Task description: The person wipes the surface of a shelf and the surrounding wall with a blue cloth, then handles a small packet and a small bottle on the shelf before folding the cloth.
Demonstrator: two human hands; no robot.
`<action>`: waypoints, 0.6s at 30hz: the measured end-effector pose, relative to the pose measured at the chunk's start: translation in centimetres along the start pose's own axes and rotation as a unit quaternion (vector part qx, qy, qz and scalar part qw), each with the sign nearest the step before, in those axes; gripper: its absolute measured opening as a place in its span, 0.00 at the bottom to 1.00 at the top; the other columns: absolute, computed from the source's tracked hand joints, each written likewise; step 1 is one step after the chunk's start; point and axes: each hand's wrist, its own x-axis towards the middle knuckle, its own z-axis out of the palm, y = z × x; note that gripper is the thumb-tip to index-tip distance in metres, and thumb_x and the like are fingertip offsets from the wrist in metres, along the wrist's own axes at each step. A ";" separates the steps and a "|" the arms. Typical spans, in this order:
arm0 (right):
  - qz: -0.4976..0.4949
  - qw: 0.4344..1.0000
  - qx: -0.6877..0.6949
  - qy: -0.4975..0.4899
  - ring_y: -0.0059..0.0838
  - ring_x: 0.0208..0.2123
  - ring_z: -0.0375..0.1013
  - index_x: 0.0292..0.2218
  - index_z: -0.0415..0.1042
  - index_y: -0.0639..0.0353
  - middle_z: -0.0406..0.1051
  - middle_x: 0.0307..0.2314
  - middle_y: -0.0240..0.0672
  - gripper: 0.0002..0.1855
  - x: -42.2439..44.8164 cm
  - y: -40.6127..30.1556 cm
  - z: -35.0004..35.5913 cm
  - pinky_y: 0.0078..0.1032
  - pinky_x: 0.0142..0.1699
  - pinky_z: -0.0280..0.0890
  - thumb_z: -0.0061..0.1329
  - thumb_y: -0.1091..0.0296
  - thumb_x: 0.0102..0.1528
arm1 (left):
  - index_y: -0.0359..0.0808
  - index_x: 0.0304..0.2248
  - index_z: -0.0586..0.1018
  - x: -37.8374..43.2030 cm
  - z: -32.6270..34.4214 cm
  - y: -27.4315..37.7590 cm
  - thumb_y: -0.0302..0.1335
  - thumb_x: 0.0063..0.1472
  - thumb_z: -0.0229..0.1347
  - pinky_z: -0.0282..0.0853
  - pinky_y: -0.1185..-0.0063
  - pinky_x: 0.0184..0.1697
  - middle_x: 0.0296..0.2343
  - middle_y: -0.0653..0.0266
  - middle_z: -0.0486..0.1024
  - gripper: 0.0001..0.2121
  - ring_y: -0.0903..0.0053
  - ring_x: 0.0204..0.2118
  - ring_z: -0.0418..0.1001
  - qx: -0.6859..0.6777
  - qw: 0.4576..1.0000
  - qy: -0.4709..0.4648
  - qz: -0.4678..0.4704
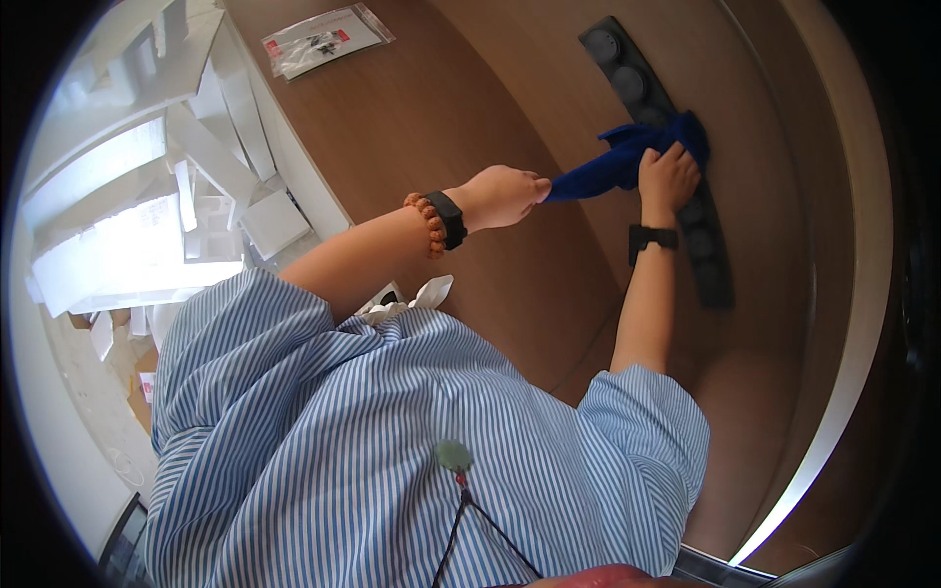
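Observation:
A blue cloth (610,165) stretches between my two hands. Its twisted near end is gripped in the fist of my left hand (503,195), which wears a bead bracelet and a black band at the wrist. My right hand (667,175) has its fingers bent over the wider part of the cloth, against a long black bar (631,84) with round raised modules, like a power track with sockets. That bar runs along a brown wood-grain panel (750,147). Cloth and hand cover the bar's middle; both ends show.
A clear plastic bag (327,44) holding a printed sheet and small dark parts lies on the brown wooden surface (382,117) at upper left. White foam packing pieces (213,154) are piled beyond its left edge. Something white and crumpled (430,294) lies just before my body.

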 end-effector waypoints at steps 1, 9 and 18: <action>0.000 1.000 -0.002 0.000 0.44 0.38 0.69 0.38 0.69 0.64 0.70 0.34 0.46 0.19 -0.6 0.6 -0.1 0.39 0.43 0.64 0.43 0.64 0.46 | 0.36 0.32 0.71 0.1 0.2 0.4 0.24 0.57 0.49 0.69 0.69 0.32 0.28 0.61 0.73 0.03 0.63 0.30 0.73 0.001 1.000 -0.015 0.004; 0.088 0.974 0.096 -0.186 0.49 0.35 0.71 0.39 0.71 0.64 0.73 0.31 0.51 0.19 2.3 -2.1 -3.4 0.44 0.45 0.63 0.44 0.63 0.46 | 0.37 0.31 0.71 0.4 2.4 2.2 0.24 0.57 0.49 0.69 0.68 0.32 0.27 0.62 0.74 0.03 0.62 0.29 0.74 -0.012 0.997 -0.062 0.038; 0.045 0.995 0.047 -0.071 0.52 0.33 0.72 0.34 0.72 0.68 0.73 0.31 0.52 0.16 -2.2 1.2 -1.9 0.45 0.44 0.63 0.44 0.67 0.45 | 0.36 0.32 0.72 1.1 2.4 1.3 0.25 0.57 0.49 0.69 0.68 0.33 0.27 0.60 0.74 0.04 0.62 0.31 0.74 -0.003 0.996 -0.060 0.072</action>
